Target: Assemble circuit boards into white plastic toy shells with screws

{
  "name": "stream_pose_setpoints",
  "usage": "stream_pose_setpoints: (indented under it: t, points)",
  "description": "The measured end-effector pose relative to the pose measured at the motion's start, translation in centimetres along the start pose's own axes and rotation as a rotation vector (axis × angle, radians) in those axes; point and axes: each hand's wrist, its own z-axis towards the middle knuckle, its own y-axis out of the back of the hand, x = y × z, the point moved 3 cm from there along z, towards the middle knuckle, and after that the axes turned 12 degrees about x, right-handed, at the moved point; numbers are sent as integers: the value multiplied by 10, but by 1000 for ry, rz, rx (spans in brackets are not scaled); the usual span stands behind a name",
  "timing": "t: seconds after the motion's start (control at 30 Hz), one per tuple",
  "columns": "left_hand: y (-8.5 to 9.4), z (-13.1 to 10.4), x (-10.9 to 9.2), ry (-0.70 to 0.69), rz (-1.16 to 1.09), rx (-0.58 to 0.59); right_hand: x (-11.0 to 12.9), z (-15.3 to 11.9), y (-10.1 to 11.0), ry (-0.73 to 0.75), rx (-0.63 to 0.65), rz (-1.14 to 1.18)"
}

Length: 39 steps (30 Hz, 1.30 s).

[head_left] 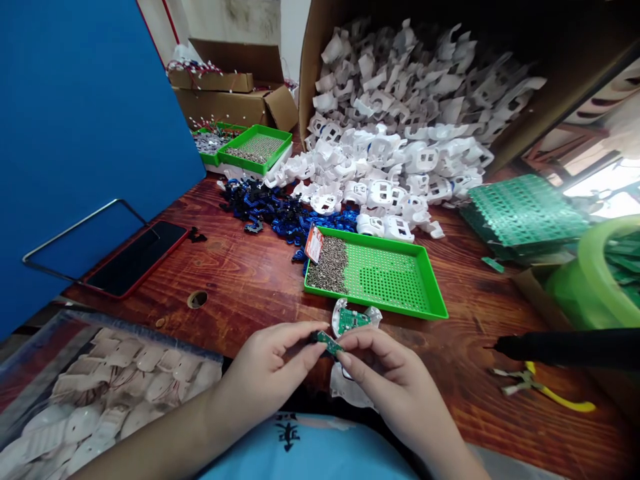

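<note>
A small green circuit board [330, 343] is held up between my two hands, near the table's front edge. My left hand [280, 360] pinches its left end, where a small dark part shows. The thumb and fingers of my right hand [383, 363] close on its right end. Just behind my fingers lies a white plastic housing [375, 315] with a larger green circuit board [353, 321] in it. Another white plastic piece [350, 387] sits below my hands, partly hidden by the right one.
A green tray [435, 287] of small screws stands ahead, before heaps of blue-black parts [280, 207] and white housings [380, 193]. Yellow-handled cutters [555, 390] and a dark screwdriver-like tool [565, 348] are at right. A phone [137, 260] lies left; bagged white parts [125, 380] lie front left.
</note>
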Motion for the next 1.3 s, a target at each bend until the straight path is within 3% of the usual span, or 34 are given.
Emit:
stream_pose_setpoints:
  t: [0.17,0.3,0.47,0.6,0.93,1.3]
  points:
    - [-4,3,4,86,-380,24,9,-3,-2,224,-108,-205]
    - [-6,5,7,144,-573,46,15,-8,-4,369,-120,-421]
    - [-10,5,11,195,-782,41,13,-12,-12,344,-131,-583]
    - [-15,5,10,219,-896,28,12,-10,-16,318,-218,-665]
    - [-23,6,4,218,-935,5,12,-13,-18,315,-303,-646]
    - [-19,24,0,117,-563,-4,21,-12,-3,231,-312,-732]
